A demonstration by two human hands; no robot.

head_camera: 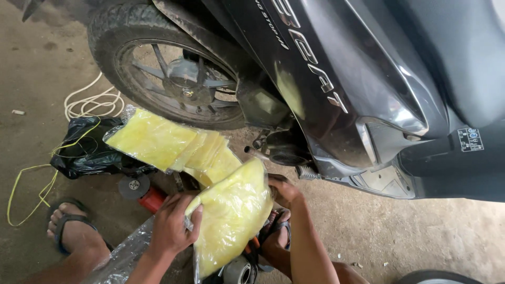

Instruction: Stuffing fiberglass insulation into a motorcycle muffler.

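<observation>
Evidently, both hands held one clear plastic packet of yellow sheet material (234, 215), which hung between them just above the concrete floor (410, 231). The left hand (173, 226) was closed over the packet's lower left edge, fingers curled across the film and thumb behind. The right hand (284, 190) pinched the upper right corner, close under the footboard of the dark scooter body (336, 89). The packet's long axis ran from upper right down to lower left, toward the wearer; the left hand sat nearer the camera. A fanned stack of matching yellow packets (168, 144) lay just beyond, resting on a black plastic bag (84, 150) beside the rear wheel (168, 68). A red-bodied angle grinder (142, 192) lay on the floor below the stack. A yellow cord (31, 194) trailed at the left edge, near a sandalled foot (71, 226). The floor was dusty and stained.
</observation>
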